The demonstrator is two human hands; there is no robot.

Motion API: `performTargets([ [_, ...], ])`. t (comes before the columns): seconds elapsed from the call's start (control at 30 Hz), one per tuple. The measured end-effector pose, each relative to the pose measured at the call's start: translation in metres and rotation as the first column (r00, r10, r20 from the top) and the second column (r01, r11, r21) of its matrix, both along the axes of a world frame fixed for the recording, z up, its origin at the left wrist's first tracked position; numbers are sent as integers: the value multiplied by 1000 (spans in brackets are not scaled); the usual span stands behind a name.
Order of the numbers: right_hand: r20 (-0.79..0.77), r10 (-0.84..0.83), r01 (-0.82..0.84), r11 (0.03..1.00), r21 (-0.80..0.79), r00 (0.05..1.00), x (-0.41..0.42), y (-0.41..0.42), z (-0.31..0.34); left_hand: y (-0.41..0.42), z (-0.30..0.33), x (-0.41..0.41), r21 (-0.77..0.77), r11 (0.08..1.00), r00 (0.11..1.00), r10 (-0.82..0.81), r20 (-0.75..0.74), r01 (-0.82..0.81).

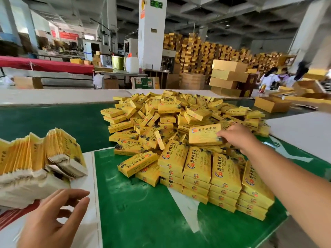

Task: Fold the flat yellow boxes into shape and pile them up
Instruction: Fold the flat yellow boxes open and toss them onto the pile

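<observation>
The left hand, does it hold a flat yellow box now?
No, the left hand hovers open and holds nothing, near the stack of flat yellow boxes.

Two bare hands in shot and very little dressing on either. The right hand (236, 136) comes off a long forearm (286, 179) that is uncovered along its whole visible length, no sleeve edge, no watch, no strap at the wrist. The left hand (52, 221) is just as plain: bare fingers (75, 196), no ring, no glove, no band that can be made out. Nails look short and unpainted where they show, though the wide lens softens them. Its wrist runs out of frame, so any cuff stays unseen.
</observation>
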State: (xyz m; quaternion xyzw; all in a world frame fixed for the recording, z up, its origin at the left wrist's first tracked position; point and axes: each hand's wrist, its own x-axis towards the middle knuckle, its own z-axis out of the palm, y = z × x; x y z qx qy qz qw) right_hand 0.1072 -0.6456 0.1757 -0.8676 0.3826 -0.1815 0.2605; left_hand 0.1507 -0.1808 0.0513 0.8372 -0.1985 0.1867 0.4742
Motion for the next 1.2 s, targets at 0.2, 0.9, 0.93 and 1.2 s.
performTargets([
  [0.2,-113,-13,-23,951,-308,993,-9,6,6,-10,16,-10,-27,999,1000,22,-12,-23],
  [0.9,-117,812,-820,571,-43,572,149,345,-93,3,7,0,-136,951,960,280,-6,-278],
  [0.93,-111,820,-828,558,-58,561,151,345,-95,3,7,0,-136,952,961,278,0,-275],
  [1.2,-36,770,-710,568,-417,637,136,332,-108,3,10,0,-134,953,962,273,3,-270],
])
